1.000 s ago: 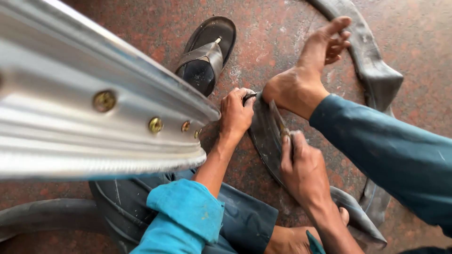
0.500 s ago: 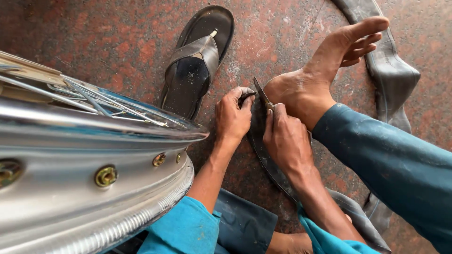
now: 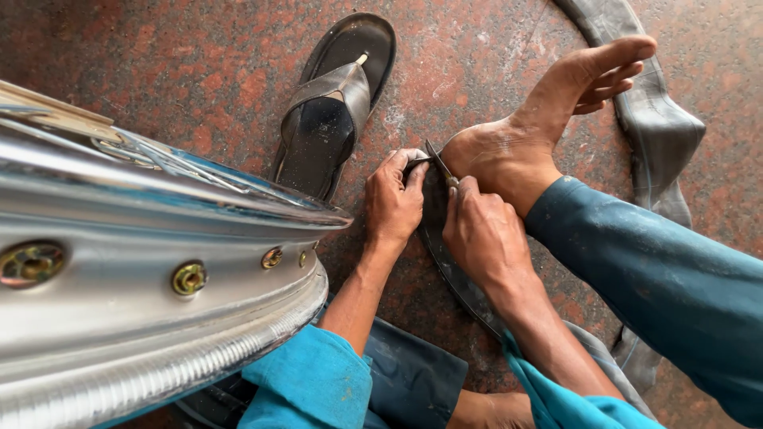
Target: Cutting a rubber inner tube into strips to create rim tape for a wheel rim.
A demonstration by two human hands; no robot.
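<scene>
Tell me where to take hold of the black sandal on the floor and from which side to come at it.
Grip the sandal by its raised strap, probably from the left hand side, reaching up and away from the body. The strap arches clear of the flat sole, so fingers can hook under it. The sole lies flush on the stone floor, and the wheel rim crowds its near-left edge.

Both forearms are bare; the left hand [image 3: 393, 202] and right hand [image 3: 481, 234] wear no gloves. Bright teal sleeves are pushed up behind each wrist. Dark blue, seemingly dusty trousers cover the leg beside the right hand.
</scene>
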